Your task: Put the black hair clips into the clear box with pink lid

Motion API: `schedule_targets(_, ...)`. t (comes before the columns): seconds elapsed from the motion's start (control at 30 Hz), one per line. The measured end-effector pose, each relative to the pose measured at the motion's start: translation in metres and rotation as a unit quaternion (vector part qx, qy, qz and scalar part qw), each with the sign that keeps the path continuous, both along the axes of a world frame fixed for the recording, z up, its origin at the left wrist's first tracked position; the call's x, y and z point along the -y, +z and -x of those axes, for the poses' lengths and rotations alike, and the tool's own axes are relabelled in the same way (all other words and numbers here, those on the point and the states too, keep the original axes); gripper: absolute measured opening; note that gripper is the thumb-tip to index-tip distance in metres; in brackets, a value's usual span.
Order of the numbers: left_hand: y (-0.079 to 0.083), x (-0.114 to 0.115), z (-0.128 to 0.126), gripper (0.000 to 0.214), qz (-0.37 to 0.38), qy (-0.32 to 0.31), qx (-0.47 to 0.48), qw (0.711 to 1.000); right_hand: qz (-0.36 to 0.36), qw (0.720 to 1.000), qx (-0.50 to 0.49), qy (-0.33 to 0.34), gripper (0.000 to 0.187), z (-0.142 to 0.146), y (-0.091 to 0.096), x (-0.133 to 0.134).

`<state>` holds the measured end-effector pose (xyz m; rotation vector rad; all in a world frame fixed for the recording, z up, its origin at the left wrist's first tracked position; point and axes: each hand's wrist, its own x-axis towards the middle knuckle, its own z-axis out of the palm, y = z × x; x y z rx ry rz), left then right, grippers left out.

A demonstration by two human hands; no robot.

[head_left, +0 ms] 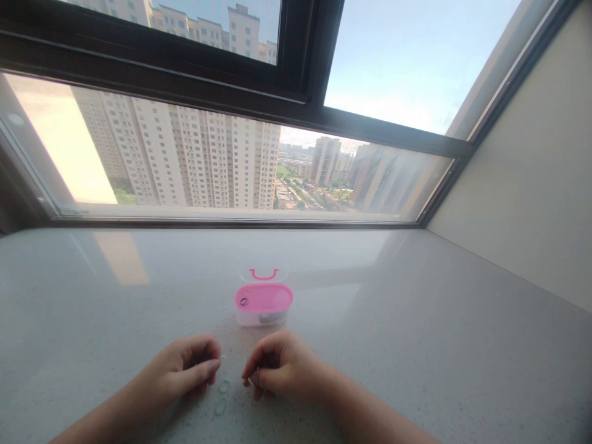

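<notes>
My left hand (194, 367) is closed in a pinch, thumb against the fingers, and a tiny pale bit shows at its fingertips. To its right, my right hand (277, 365) also pinches, with something small and light-coloured barely visible at the tips. What either hand holds is too small to name. Between and below the hands, a thin green ring (224, 386) lies on the white speckled surface, and a second green ring (221, 405) lies just nearer to me. Beyond the hands stands an oval container (246, 318) with a pink tray top (268, 298); a dark ring (244, 301) rests in the tray.
Behind the container lies a clear lid with a pink handle (264, 277). Something dark shows inside the container's see-through lower part. A dark window frame (231, 223) borders the far edge of the white surface (416, 333), and a pale wall (531, 185) rises at right.
</notes>
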<state>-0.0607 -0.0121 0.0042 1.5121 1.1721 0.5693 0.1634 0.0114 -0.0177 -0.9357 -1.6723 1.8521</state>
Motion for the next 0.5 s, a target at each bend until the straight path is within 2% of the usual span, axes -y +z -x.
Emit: schedule_targets(0.5, -0.0035, -0.0011, 0.0014, 0.03, -0.008, -0.002, -0.015, 1.0, 0.005, 1.0, -0.02, -0.005, 0.016, 0.0007, -0.004, -0.001)
